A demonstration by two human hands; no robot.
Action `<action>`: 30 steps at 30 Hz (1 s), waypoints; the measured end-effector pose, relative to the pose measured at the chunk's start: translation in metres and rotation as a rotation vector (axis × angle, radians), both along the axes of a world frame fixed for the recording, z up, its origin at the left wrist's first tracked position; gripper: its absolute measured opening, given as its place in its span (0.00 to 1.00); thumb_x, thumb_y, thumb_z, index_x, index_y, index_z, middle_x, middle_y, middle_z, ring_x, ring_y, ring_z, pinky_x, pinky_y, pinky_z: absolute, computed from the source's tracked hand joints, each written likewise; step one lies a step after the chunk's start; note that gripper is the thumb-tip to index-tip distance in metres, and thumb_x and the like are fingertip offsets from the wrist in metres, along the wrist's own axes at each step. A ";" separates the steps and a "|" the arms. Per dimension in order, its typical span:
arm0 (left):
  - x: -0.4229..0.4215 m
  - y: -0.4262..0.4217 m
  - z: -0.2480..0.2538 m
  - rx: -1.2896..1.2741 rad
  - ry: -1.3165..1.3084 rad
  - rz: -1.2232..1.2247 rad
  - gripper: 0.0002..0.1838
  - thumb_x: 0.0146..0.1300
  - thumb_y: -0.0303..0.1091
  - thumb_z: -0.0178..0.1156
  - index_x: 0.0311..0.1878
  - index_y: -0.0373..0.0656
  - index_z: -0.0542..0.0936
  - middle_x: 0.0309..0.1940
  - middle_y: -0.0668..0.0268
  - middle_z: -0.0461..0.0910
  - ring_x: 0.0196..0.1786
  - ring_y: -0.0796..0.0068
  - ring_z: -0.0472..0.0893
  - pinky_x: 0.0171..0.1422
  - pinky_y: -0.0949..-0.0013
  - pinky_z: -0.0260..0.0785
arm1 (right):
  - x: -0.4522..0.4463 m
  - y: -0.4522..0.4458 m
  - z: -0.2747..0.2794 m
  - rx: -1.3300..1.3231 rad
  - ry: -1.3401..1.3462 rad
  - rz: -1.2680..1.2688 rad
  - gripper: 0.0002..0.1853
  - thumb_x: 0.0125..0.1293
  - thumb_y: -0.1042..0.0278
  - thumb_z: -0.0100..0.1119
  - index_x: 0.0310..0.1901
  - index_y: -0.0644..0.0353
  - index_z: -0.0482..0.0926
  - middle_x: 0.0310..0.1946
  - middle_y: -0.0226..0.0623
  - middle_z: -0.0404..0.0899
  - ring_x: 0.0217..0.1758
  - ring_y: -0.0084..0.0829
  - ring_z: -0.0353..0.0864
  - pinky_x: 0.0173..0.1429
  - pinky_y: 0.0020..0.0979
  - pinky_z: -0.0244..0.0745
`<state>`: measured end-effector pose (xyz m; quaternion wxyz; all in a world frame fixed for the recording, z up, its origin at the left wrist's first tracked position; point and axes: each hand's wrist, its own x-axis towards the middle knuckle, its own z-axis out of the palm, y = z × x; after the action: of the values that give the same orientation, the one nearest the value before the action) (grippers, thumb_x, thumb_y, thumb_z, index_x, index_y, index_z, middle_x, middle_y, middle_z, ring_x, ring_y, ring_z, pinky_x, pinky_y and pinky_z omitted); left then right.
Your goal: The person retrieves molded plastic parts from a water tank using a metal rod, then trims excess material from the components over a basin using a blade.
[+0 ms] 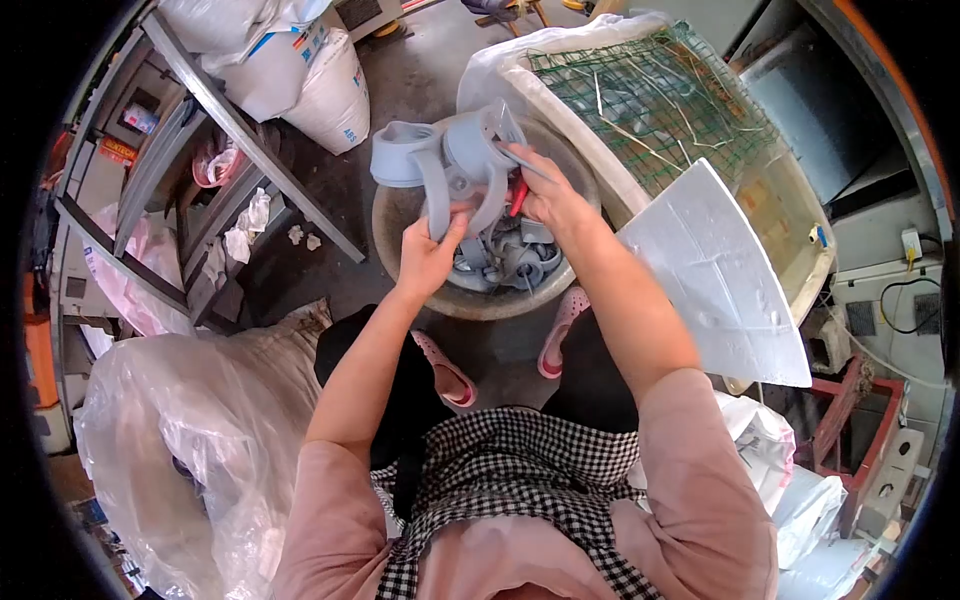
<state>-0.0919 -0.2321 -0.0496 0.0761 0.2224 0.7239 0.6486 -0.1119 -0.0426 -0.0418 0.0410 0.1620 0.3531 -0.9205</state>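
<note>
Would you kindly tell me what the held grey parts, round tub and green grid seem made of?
Held grey parts: likely moulded plastic, smooth and semi-matt, given the even colour and rounded edges. Round tub: possibly plastic, dull and stained; its worn look leaves this open. Green grid: perhaps coated wire with a matt finish, judging by the thin, crossing green strands.
</note>
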 end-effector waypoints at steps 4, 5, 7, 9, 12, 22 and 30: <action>0.004 -0.001 -0.002 -0.022 0.082 0.239 0.13 0.66 0.35 0.54 0.31 0.35 0.77 0.19 0.70 0.74 0.23 0.83 0.73 0.26 0.76 0.64 | 0.004 -0.010 0.011 -0.051 0.015 0.018 0.22 0.66 0.60 0.52 0.54 0.68 0.66 0.42 0.44 0.75 0.39 0.37 0.80 0.36 0.39 0.84; 0.002 -0.004 -0.003 -0.022 0.087 0.240 0.13 0.66 0.35 0.54 0.31 0.35 0.77 0.19 0.70 0.74 0.23 0.83 0.73 0.26 0.76 0.64 | 0.004 -0.010 0.014 0.013 -0.036 0.059 0.24 0.66 0.56 0.50 0.54 0.68 0.65 0.43 0.45 0.75 0.37 0.38 0.81 0.37 0.39 0.84; -0.004 -0.010 0.007 0.148 -0.018 0.331 0.17 0.68 0.38 0.51 0.26 0.36 0.74 0.15 0.69 0.71 0.16 0.83 0.69 0.20 0.77 0.59 | 0.009 -0.012 0.032 0.082 -0.077 0.100 0.26 0.67 0.52 0.47 0.54 0.69 0.65 0.43 0.46 0.75 0.36 0.39 0.81 0.38 0.39 0.84; -0.008 -0.019 0.022 0.160 -0.132 0.376 0.22 0.68 0.45 0.50 0.23 0.38 0.72 0.14 0.66 0.71 0.15 0.80 0.68 0.19 0.75 0.58 | 0.019 -0.012 0.048 0.381 -0.186 0.007 0.30 0.68 0.43 0.40 0.43 0.70 0.73 0.35 0.46 0.78 0.27 0.36 0.80 0.33 0.37 0.81; -0.014 -0.029 0.027 0.409 -0.357 0.367 0.24 0.68 0.49 0.48 0.21 0.40 0.70 0.12 0.67 0.68 0.15 0.76 0.66 0.20 0.73 0.57 | 0.015 0.011 0.033 0.711 -0.069 -0.032 0.33 0.66 0.33 0.33 0.33 0.61 0.73 0.28 0.40 0.78 0.26 0.28 0.77 0.21 0.27 0.68; -0.013 -0.035 0.037 0.859 -0.538 -0.029 0.19 0.69 0.41 0.37 0.23 0.46 0.66 0.08 0.69 0.57 0.13 0.75 0.56 0.25 0.70 0.51 | 0.040 -0.043 0.038 1.286 0.324 -0.161 0.16 0.68 0.58 0.45 0.38 0.65 0.72 0.30 0.56 0.75 0.38 0.59 0.73 0.43 0.44 0.69; -0.004 -0.024 0.037 0.820 -0.500 -0.185 0.22 0.71 0.47 0.36 0.22 0.46 0.65 0.07 0.69 0.58 0.13 0.75 0.57 0.22 0.71 0.50 | 0.033 -0.044 0.036 1.459 0.832 -0.462 0.08 0.50 0.77 0.51 0.33 0.65 0.76 0.31 0.52 0.77 0.36 0.56 0.75 0.41 0.43 0.72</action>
<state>-0.0957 -0.2562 -0.0126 0.2110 0.1350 0.3456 0.9043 -0.0788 -0.0869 -0.0059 -0.3933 -0.1341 0.7992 -0.4342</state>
